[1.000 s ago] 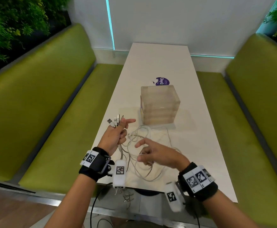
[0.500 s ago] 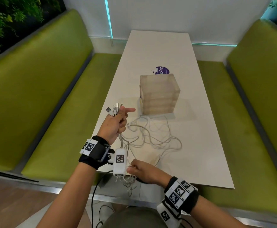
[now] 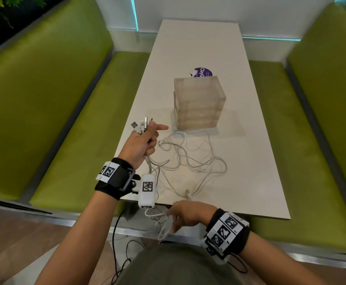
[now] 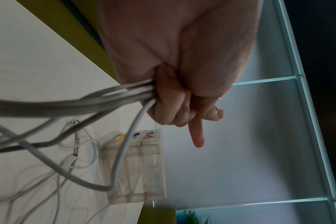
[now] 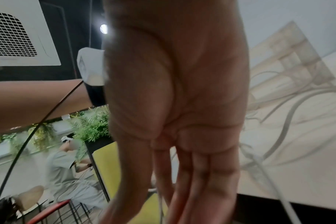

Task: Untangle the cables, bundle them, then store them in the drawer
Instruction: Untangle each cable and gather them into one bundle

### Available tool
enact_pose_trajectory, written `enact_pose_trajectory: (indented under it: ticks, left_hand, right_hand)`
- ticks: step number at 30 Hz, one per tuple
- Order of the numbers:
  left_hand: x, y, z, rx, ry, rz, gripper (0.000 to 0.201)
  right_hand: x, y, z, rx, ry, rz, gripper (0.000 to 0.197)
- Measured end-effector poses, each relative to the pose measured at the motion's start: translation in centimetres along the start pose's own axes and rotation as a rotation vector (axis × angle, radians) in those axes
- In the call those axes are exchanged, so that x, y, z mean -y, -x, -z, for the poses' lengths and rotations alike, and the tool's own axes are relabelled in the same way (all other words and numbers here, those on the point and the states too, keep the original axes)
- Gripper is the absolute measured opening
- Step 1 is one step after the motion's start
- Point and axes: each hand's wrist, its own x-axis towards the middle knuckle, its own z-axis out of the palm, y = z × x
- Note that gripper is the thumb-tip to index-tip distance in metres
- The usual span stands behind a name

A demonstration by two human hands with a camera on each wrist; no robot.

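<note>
Left hand grips the gathered cable ends; right hand works the strands hanging off the near edge.

The left hand (image 3: pixel 142 144) is held above the long white bench (image 3: pixel 198 48) at about 9 o'clock from the translucent plastic drawer box (image 3: pixel 198 103), its fingers (image 4: pixel 169 103) curled round a bunch of white charging cables (image 3: pixel 190 159), forefinger pointing out and the plugs (image 3: pixel 141 125) fanning above the fist. The loose lengths sprawl tangled on the bench at 6 o'clock from the box, some trailing over the near edge. There the right hand (image 3: pixel 188 214) reaches in, fingers (image 5: pixel 201 174) nearly straight among the hanging strands; whether they pinch one cannot be told.
</note>
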Motion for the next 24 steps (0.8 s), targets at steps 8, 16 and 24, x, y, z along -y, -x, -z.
enact_pose_trajectory:
  ticks: [8,16,24]
  left_hand:
    - [-0.2,0.4,0.2,-0.013,0.006,-0.001,0.039]
    - [-0.2,0.6,0.3,-0.039,0.000,-0.001,0.038]
    - [-0.4,1.0,1.3,-0.084,0.009,0.017,0.037]
  right_hand:
    - [-1.1,0.9,0.8,-0.043,-0.136,0.012,0.030]
    - [-4.3,0.5,3.2,-0.467,-0.262,-0.095,0.016]
    - [-2.1,-2.4,5.3,-0.490,-0.272,-0.050,0.040]
